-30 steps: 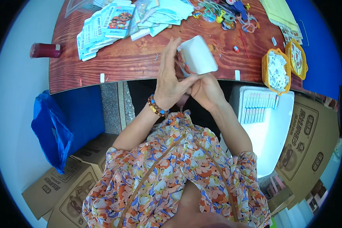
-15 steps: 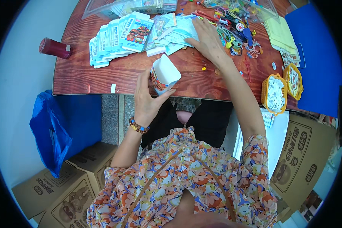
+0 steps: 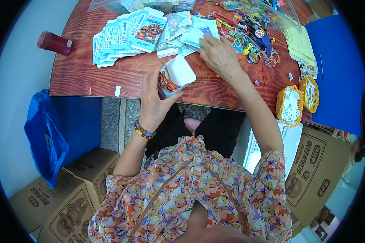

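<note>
My left hand (image 3: 153, 92) is wrapped round a small open carton (image 3: 169, 83), a printed box with a white inside, held tilted over the table's front edge. Its top gapes and a white flap stands up. My right hand (image 3: 220, 56) reaches over a pile of flat pale-blue packets and cards (image 3: 177, 30). Its fingers are closed on the edge of a light-blue packet (image 3: 194, 37); part of the thumb is hidden. Left of that pile lies a fanned stack of flattened blue-and-white cartons (image 3: 117, 38), with one printed front (image 3: 148, 30) on top.
Colourful small trinkets (image 3: 247, 38) spread beside a clear plastic bin (image 3: 280, 16). Yellow sheets (image 3: 298, 42) and two yellow baskets (image 3: 289, 107) stand on the right. A dark red cylinder (image 3: 54, 43) lies far left. Below are a blue bag (image 3: 48, 137) and cardboard boxes (image 3: 318, 174).
My right hand has drawn back toward me and its fingers have closed on a packet. The left hand still holds the carton, now slightly more tilted. The whole view has shifted a little.
</note>
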`<move>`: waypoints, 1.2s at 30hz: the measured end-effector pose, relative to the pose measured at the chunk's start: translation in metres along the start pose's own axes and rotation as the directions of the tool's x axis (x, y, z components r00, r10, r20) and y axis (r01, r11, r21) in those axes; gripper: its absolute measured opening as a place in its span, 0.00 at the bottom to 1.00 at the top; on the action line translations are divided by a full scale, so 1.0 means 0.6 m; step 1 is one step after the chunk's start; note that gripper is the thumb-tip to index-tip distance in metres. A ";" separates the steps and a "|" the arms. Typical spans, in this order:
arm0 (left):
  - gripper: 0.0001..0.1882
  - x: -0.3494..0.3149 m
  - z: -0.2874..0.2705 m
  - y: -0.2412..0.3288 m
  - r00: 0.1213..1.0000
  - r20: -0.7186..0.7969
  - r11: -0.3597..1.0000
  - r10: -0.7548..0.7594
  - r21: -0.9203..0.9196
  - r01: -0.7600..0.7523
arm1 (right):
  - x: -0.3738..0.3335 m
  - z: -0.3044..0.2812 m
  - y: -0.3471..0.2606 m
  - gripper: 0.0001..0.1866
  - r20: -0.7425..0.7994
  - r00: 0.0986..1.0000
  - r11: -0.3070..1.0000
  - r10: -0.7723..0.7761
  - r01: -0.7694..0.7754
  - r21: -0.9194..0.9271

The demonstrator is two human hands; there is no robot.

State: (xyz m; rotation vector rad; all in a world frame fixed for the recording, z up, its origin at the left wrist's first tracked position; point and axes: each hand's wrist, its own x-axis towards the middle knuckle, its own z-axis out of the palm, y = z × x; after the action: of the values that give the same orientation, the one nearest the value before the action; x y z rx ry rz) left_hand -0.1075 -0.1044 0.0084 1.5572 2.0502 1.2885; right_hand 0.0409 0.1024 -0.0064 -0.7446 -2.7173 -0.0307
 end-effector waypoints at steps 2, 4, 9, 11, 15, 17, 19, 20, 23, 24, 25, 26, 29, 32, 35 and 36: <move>0.43 -0.002 0.001 0.003 0.999 0.034 1.000 -0.009 0.010 0.009 | 0.003 -0.006 -0.005 0.13 -0.049 0.999 1.000 -0.021 0.022 0.007; 0.44 -0.006 0.002 0.005 0.999 0.039 1.000 -0.014 -0.001 0.014 | 0.005 -0.012 -0.008 0.11 -0.098 0.995 0.999 -0.036 0.038 0.019; 0.44 -0.007 0.005 0.007 0.999 0.041 1.000 -0.022 -0.009 0.022 | 0.003 -0.028 -0.003 0.09 -0.164 0.968 0.979 0.189 -0.172 0.113; 0.42 -0.001 0.005 0.009 1.000 0.025 1.000 0.006 0.014 -0.006 | -0.002 -0.041 0.003 0.10 -0.131 0.954 0.955 0.271 -0.250 0.158; 0.41 0.016 0.009 0.010 0.995 0.071 0.997 -0.063 -0.030 0.065 | -0.018 -0.087 0.003 0.15 0.097 0.875 0.699 0.474 -0.441 0.563; 0.41 0.024 0.013 0.009 0.998 0.032 0.997 0.053 0.058 -0.055 | -0.035 -0.123 -0.005 0.18 0.233 0.839 0.394 0.491 -0.453 0.800; 0.41 0.027 0.019 0.010 0.998 0.044 0.997 0.045 0.063 -0.048 | -0.052 -0.157 -0.018 0.18 0.188 0.857 0.367 0.481 -0.392 0.844; 0.41 0.029 0.022 0.010 0.997 0.052 0.997 0.054 0.052 -0.057 | -0.062 -0.173 -0.024 0.19 0.135 0.869 0.347 0.477 -0.327 0.879; 0.41 0.036 0.032 0.012 0.993 0.054 0.990 0.109 0.082 -0.113 | -0.082 -0.204 -0.037 0.18 0.105 0.883 0.436 0.457 -0.325 0.839; 0.41 0.037 0.035 0.014 0.992 0.059 0.989 0.113 0.086 -0.118 | -0.085 -0.208 -0.039 0.16 0.081 0.905 0.469 0.418 -0.291 0.834; 0.41 0.038 0.038 0.016 0.991 0.061 0.988 0.119 0.087 -0.124 | -0.087 -0.208 -0.042 0.13 0.049 0.918 0.533 0.393 -0.271 0.802; 0.42 0.038 0.041 0.018 0.989 0.058 0.985 0.139 0.096 -0.144 | -0.088 -0.210 -0.042 0.13 0.034 0.922 0.549 0.386 -0.259 0.794; 0.43 0.037 0.045 0.024 0.982 0.069 0.977 0.175 0.116 -0.182 | -0.089 -0.206 -0.038 0.10 0.009 0.942 0.689 0.334 -0.251 0.680; 0.45 0.031 0.044 0.029 0.969 0.117 0.962 0.217 0.145 -0.232 | -0.088 -0.207 -0.026 0.09 -0.010 0.973 0.738 0.230 -0.168 0.654; 0.47 0.027 0.042 0.033 0.954 0.169 0.949 0.248 0.154 -0.274 | -0.085 -0.210 -0.016 0.11 0.033 0.992 0.851 0.122 -0.122 0.511; 0.48 0.028 0.041 0.034 0.949 0.188 0.948 0.253 0.146 -0.282 | -0.084 -0.212 -0.013 0.11 0.041 0.994 0.880 0.098 -0.106 0.463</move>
State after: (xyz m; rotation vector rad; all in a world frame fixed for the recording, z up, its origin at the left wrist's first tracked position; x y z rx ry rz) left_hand -0.0845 -0.0773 0.0147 2.0068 1.9380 1.0427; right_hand 0.1159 0.0575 0.0987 -0.7343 -2.5367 0.6330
